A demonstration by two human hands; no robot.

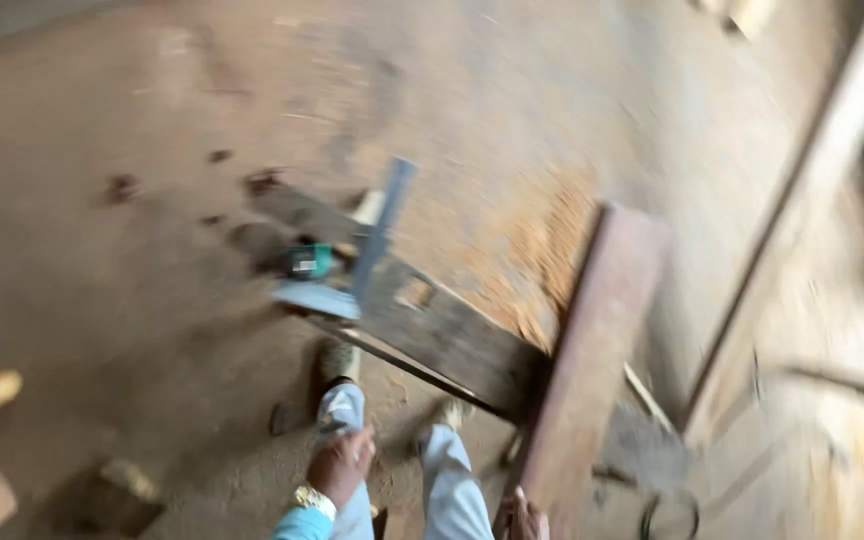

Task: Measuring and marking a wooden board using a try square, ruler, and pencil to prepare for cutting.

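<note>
Right hand (524,517) gripping reddish plank (592,360) edge; left hand (340,464) loosely curled, free.

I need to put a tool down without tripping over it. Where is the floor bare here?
The widest bare floor lies up and left of the dark bench, past the green tool. Another strip runs above the reddish plank. It is crowded by the feet, under the left hand, and to the right, among long boards and sawdust.

Reddish-brown plank (592,360) beside a dark grey board (452,340); on that board, a teal tool (309,261) and pale blue-grey metal strip (382,230); orange sawdust (542,250) behind it; tan floor (102,280)
</note>
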